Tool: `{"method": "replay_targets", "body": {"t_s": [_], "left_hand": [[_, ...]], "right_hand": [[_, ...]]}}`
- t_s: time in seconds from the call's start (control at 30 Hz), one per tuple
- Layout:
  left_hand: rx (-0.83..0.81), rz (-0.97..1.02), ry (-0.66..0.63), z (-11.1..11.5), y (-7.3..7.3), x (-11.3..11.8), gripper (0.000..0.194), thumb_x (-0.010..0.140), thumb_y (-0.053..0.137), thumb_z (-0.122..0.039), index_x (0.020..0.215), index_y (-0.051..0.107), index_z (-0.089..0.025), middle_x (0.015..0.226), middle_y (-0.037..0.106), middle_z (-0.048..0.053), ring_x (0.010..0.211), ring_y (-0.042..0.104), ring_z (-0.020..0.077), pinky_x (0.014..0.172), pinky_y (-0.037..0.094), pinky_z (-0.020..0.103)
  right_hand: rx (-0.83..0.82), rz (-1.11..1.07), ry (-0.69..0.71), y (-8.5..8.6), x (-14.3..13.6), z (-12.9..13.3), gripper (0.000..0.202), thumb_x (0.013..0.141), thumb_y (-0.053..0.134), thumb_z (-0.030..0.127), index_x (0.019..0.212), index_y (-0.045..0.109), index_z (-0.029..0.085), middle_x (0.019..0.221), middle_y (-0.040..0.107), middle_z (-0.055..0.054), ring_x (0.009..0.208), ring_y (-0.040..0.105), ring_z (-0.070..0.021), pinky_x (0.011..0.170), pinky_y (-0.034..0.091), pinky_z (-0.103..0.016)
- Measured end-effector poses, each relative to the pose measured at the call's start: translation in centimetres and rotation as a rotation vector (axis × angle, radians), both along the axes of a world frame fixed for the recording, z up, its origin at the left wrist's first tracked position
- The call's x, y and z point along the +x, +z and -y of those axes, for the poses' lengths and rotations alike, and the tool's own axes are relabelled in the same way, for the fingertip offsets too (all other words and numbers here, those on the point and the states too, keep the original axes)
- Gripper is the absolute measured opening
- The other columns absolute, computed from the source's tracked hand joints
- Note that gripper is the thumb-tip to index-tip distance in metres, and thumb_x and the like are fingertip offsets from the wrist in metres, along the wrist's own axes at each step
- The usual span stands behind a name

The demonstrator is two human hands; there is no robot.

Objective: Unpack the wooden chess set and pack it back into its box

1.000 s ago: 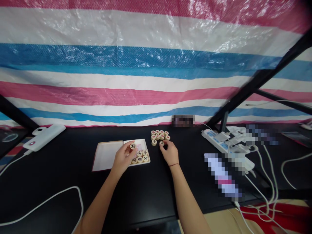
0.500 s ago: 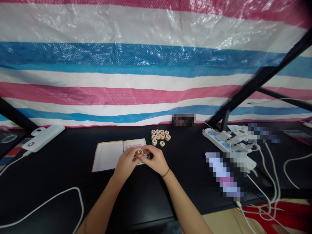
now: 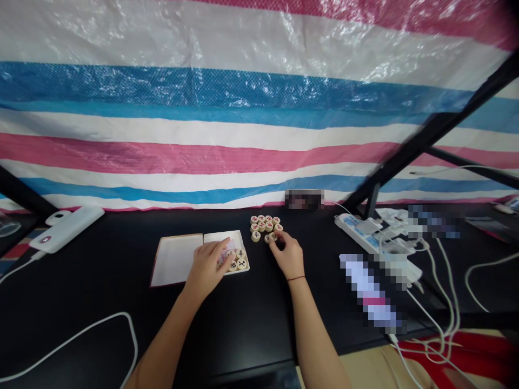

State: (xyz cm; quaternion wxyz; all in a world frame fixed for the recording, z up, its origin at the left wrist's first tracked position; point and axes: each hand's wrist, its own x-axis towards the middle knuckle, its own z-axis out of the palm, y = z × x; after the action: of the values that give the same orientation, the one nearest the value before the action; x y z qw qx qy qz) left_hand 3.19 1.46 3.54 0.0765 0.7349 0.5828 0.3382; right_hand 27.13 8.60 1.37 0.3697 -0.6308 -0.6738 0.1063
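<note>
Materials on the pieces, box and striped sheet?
Pieces: wood or plastic, can't tell; pale cream with inked-looking characters.
Box: probably cardboard, matte; thin walls, plain pale inside.
Striped sheet: likely woven plastic, glossy; crinkled glints, fine mesh texture.

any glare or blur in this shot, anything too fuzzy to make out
Head view: glints speckle the sheet; faint sheen on the table; coarse pixelation hides patches near the power strip; the upper right corner is dark and blurred.

Moderate light, white glare on the striped sheet (image 3: pixel 243 156), dark upper-right corner, pixelated patches.
</note>
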Motion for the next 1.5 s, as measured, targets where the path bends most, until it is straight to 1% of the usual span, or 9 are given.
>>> {"method": "replay_targets", "body": {"t_s": [0.2,0.53,0.77,0.83,0.93,1.03,1.13,1.37,1.5], "left_hand": [[-0.005,0.024,-0.032,0.1,0.4,0.1,0.028,0.09,0.05,-0.027,0.116,0.06,-0.023,0.103,0.068,0.006,0.098,0.06,0.0221,0.088,0.045,0.038],[0.025,0.011,-0.026,-0.1,-0.1,-0.3,0.024,0.09,0.049,-0.027,0.107,0.064,-0.021,0.1,0.069,0.007,0.095,0.062,0.022,0.084,0.047,0.037],[0.051,-0.115,-0.037,-0.6,-0.3,-0.2,0.027,0.091,0.043,-0.021,0.11,0.063,-0.02,0.101,0.07,0.007,0.095,0.061,0.0226,0.086,0.045,0.039],[0.036,-0.18,-0.037,-1.0,-0.3,0.1,0.028,0.092,0.043,-0.022,0.109,0.064,-0.019,0.103,0.07,0.008,0.097,0.06,0.0235,0.088,0.043,0.04],[-0.013,-0.268,-0.043,-1.3,-0.2,0.6,0.026,0.093,0.042,-0.025,0.097,0.068,-0.02,0.099,0.071,0.006,0.096,0.059,0.0237,0.088,0.039,0.041],[-0.056,-0.312,-0.039,-1.2,0.1,0.8,0.026,0.093,0.042,-0.025,0.088,0.068,-0.021,0.098,0.072,0.004,0.096,0.058,0.0236,0.089,0.035,0.043],[-0.072,-0.298,-0.027,-1.0,0.3,0.8,0.024,0.091,0.043,-0.022,0.085,0.067,-0.021,0.095,0.072,0.004,0.096,0.058,0.0238,0.089,0.031,0.044],[-0.062,-0.259,0.007,-0.9,0.7,1.1,0.024,0.088,0.047,-0.026,0.071,0.064,-0.02,0.074,0.07,0.004,0.085,0.06,0.0223,0.091,0.029,0.044],[-0.101,-0.241,0.015,-0.9,0.8,1.2,0.021,0.087,0.05,-0.029,0.077,0.066,-0.022,0.072,0.07,0.003,0.083,0.062,0.0218,0.088,0.031,0.043]], "right_hand": [[-0.02,0.044,0.071,-0.5,-0.3,-0.2,0.023,0.08,0.052,0.03,0.095,0.066,0.019,0.091,0.069,-0.007,0.084,0.059,-0.0231,0.079,0.045,-0.036],[-0.028,0.04,0.056,-1.2,-0.9,-0.6,0.021,0.078,0.06,0.028,0.097,0.064,0.021,0.092,0.07,-0.005,0.089,0.059,-0.0224,0.081,0.046,-0.035],[0.137,0.05,0.082,-0.2,-1.7,0.0,0.017,0.082,0.056,0.029,0.092,0.066,0.019,0.095,0.066,-0.009,0.089,0.058,-0.023,0.082,0.046,-0.037],[0.169,-0.003,0.165,0.6,-2.5,0.8,0.019,0.086,0.052,0.029,0.092,0.067,0.019,0.093,0.065,-0.009,0.086,0.058,-0.0213,0.079,0.047,-0.034],[0.074,-0.088,0.402,1.4,-4.2,1.9,0.023,0.092,0.047,0.029,0.099,0.066,0.02,0.09,0.064,-0.006,0.078,0.059,-0.0165,0.074,0.047,-0.027],[-0.009,-0.039,0.508,1.5,-5.6,2.4,0.025,0.094,0.046,0.031,0.091,0.068,0.021,0.08,0.064,-0.004,0.075,0.059,-0.0156,0.073,0.045,-0.026],[-0.049,0.019,0.509,1.0,-6.0,2.4,0.03,0.095,0.045,0.032,0.079,0.067,0.02,0.073,0.063,-0.002,0.071,0.059,-0.015,0.07,0.043,-0.024],[-0.056,0.046,0.491,0.7,-6.0,2.3,0.028,0.094,0.046,0.031,0.078,0.066,0.02,0.073,0.063,-0.001,0.071,0.059,-0.0141,0.069,0.041,-0.022],[-0.035,0.068,0.465,0.6,-6.2,2.3,0.028,0.094,0.046,0.03,0.078,0.065,0.02,0.071,0.06,-0.001,0.07,0.058,-0.0138,0.067,0.041,-0.022]]}}
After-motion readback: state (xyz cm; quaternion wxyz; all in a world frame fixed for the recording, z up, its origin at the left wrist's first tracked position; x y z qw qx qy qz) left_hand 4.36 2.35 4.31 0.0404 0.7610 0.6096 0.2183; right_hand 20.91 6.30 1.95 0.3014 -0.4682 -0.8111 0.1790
